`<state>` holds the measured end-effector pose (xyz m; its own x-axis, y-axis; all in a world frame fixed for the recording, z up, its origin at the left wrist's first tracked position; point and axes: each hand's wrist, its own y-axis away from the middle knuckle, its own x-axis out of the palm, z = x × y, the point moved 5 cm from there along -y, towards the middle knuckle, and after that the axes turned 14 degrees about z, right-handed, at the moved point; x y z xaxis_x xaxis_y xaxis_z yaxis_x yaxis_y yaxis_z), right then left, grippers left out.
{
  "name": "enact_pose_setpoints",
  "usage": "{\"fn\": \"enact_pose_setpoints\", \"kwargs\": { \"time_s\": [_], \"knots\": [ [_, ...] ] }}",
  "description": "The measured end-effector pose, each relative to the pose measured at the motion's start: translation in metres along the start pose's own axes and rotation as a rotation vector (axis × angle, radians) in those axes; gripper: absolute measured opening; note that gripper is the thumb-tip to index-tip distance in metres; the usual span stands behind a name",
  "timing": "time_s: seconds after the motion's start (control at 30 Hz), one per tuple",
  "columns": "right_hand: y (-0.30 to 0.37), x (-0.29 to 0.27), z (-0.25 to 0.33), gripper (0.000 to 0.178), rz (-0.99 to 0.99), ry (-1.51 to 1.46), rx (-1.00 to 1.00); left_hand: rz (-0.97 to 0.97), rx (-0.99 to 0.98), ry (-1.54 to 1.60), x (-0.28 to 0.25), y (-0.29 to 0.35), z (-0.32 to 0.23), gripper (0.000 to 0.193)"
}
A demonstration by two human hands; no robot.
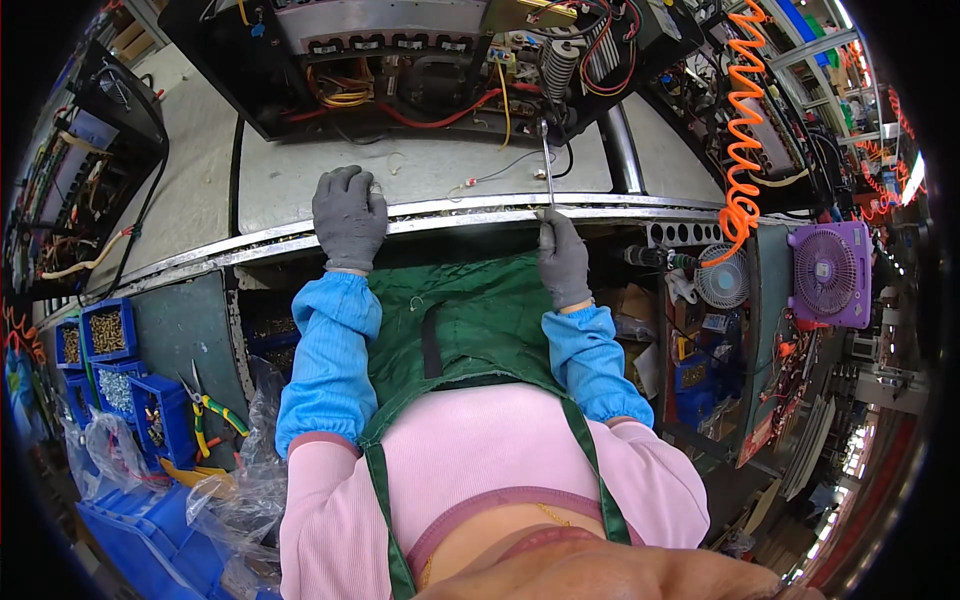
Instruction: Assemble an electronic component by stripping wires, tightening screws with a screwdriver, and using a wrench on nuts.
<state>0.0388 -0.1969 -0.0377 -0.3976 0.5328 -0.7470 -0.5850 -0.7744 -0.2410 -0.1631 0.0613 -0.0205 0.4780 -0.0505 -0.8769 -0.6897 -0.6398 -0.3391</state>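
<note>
My left hand [350,212], in a grey glove, rests on the metal front edge of the workbench [300,228]. Its fingers lie on the edge and nothing shows in them. In its own grey glove, my right hand [564,258] is closed around the lower end of a long, thin silver wrench [548,170]. The wrench points away from me, its far tip at the front of an open black machine housing [440,118], beside a coiled spring-like part [560,70]. Whether the tip touches a fastener cannot be made out. A short wire [500,172] lies left of the wrench.
More open machines stand left [110,110] and right [770,120]. An orange coiled air hose [742,150] hangs at the right, near a purple fan [830,274]. At lower left are blue bins [108,332] of screws and yellow-green pliers [222,408]. A metal post [622,150] stands on the bench.
</note>
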Motion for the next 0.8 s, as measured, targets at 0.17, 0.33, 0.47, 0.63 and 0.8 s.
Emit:
{"fn": "enact_pose_setpoints", "kwargs": {
  "time_s": [0.17, 0.33, 0.47, 0.63, 0.8],
  "knots": [
    [-0.007, 0.013, -0.004, 0.018, -0.061, -0.045, 0.054, -0.001, -0.001, 0.011, 0.001, 0.0, 0.001, 0.022],
    [0.011, 0.02, -0.002, 0.018, -0.073, -0.125, 0.085, 0.005, 0.007, 0.017, 0.0, 0.001, -0.001, 0.021],
    [0.006, 0.019, -0.013, 0.018, -0.04, -0.09, 0.11, -0.009, 0.009, 0.023, 0.0, 0.001, 0.0, 0.021],
    [-0.005, 0.011, -0.001, 0.018, -0.086, -0.008, 0.053, -0.013, 0.013, 0.032, 0.0, 0.0, 0.0, 0.021],
    [-0.029, -0.043, 0.058, 0.018, -0.044, -0.09, 0.183, -0.004, 0.005, 0.03, 0.0, 0.0, 0.001, 0.021]
  ]
}}
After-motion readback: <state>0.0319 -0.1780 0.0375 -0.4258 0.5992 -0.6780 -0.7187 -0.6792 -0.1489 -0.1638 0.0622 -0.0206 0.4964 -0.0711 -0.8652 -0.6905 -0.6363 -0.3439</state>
